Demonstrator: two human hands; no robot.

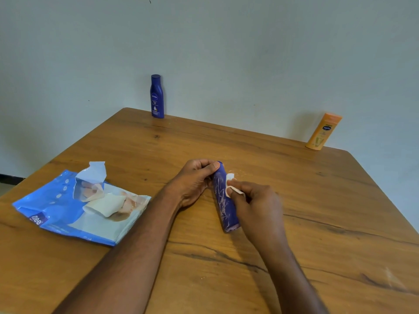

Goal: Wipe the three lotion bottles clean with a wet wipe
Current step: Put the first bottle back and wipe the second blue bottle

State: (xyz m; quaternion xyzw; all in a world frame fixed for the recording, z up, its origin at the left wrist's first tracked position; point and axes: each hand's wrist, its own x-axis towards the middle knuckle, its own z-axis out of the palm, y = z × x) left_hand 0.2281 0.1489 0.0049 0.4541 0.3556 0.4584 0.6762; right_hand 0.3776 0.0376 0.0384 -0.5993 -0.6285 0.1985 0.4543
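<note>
In the middle of the frame a dark blue bottle (225, 200) with white scribbles lies on the wooden table (317, 223). The left hand (192, 182) grips its far end. The right hand (256, 205) pinches a small white wipe (229, 184) against its side. At the left lies a blue wipes pack (74, 207), flap open. Farther back, a second blue bottle (157, 96) stands by the wall (226, 53) in the upper middle. An orange bottle (323, 131) stands at the right.

The scene is viewed from a single head-worn wide-angle camera, aimed forward and down across the wooden table (294, 223) toward the pale wall (226, 53) behind it. The near tabletop is seen close, with both forearms entering from the bottom edge; no second view is given.
</note>
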